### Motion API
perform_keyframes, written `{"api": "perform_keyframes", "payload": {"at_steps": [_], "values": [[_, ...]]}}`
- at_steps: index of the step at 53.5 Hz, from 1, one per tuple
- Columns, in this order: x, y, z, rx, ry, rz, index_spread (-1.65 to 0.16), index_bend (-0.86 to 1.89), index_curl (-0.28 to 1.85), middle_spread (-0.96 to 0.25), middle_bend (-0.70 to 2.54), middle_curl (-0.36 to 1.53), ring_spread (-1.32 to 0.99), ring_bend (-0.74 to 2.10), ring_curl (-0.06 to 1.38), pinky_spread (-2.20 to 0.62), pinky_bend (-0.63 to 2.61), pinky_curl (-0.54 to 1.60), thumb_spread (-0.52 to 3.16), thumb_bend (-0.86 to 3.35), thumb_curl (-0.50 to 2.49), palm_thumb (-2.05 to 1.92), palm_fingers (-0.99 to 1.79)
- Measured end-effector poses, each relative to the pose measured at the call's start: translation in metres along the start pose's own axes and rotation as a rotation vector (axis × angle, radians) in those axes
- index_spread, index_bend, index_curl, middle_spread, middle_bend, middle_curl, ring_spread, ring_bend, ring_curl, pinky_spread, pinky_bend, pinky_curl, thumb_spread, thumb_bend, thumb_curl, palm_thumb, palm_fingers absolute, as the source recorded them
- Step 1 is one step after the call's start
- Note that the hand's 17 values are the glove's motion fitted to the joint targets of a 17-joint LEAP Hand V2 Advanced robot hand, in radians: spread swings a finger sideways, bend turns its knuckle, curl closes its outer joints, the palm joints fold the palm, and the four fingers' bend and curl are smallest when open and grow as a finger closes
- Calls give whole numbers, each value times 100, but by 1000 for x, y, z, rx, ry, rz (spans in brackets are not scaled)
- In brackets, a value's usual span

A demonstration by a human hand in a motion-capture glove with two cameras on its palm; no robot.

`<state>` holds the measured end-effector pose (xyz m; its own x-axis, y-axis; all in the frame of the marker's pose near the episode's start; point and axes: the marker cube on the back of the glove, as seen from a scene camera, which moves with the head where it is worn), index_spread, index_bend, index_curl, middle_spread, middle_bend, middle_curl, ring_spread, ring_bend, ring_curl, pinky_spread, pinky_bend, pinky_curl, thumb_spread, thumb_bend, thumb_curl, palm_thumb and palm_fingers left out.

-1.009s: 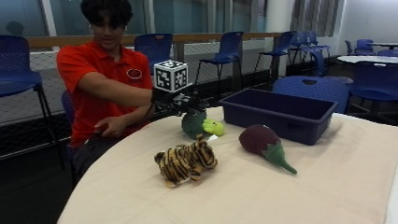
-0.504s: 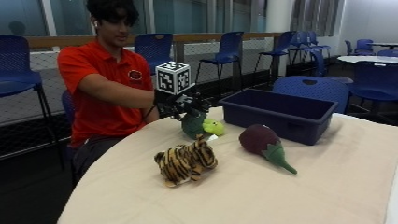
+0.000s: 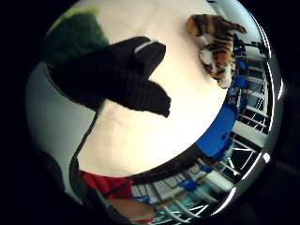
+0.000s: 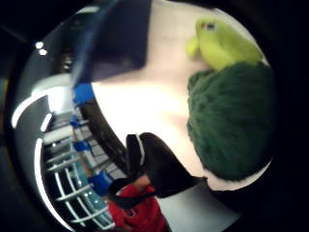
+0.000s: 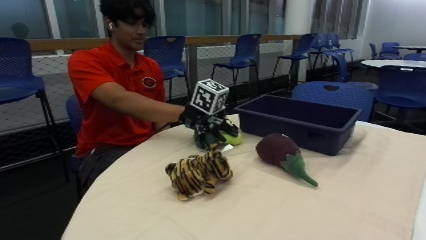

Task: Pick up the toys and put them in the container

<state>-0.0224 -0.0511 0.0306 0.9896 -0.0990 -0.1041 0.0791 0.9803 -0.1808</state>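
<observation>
Cloth-covered table [image 5: 373, 200], fuzzy green plush [image 4: 231, 121], striped tiger [image 5: 198, 172]

— What is my glove made of?
— My right hand [image 5: 208, 125] wears black knitted cloth, matt and a little fuzzy.

— And the green toy [image 4: 231, 118] near my palm?
— Soft plush with a shaggy dark green pile; its yellow-green head looks smoother.

— The others?
— The tiger [image 5: 198, 172], lower centre of the outside view, is striped furry plush. The eggplant [image 5: 282, 155] is matt fabric.

— The container [image 5: 296, 122]?
— Smooth hard blue plastic. The table [image 5: 346, 210] wears a plain matt cream cloth.
</observation>
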Motion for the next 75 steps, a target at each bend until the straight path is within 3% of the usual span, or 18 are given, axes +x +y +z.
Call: {"api": "perform_keyframes", "payload": {"at_steps": [10,11,15,22,34,42,56,67,73,75], "values": [[4,-7,10,34,43,-49,-36,13,18,-4,5,14,3,31,24,7,132,45,109,-2,17,-1,-17],[5,-8,9,36,40,-53,-38,20,20,-3,2,13,1,48,29,3,126,43,115,2,19,4,1],[9,-12,5,79,13,-61,-41,28,23,-5,3,9,-9,75,35,-7,121,41,126,7,23,14,19],[20,-18,-11,184,-22,-60,-42,34,28,-11,10,7,-24,98,42,-26,124,39,137,19,31,34,50],[45,-11,-70,294,-114,-31,-45,39,36,-21,25,14,-43,101,45,-39,117,39,113,26,49,63,83],[22,-24,-130,368,-135,-69,-46,39,41,-24,23,17,-49,100,47,-42,113,40,98,25,58,67,87],[-109,-102,-212,422,-155,-211,-49,35,47,-26,19,20,-53,97,49,-44,108,41,82,21,71,68,89],[-157,-154,-199,397,-84,-131,-50,32,53,-28,16,21,-53,88,49,-43,107,41,80,14,76,63,79],[-170,-161,-179,336,-74,-190,-51,28,55,-28,13,19,-54,86,48,-43,109,41,83,13,77,63,75],[-170,-160,-173,285,-101,-209,-51,23,55,-27,9,17,-53,86,49,-41,113,42,89,13,77,62,62]]}}
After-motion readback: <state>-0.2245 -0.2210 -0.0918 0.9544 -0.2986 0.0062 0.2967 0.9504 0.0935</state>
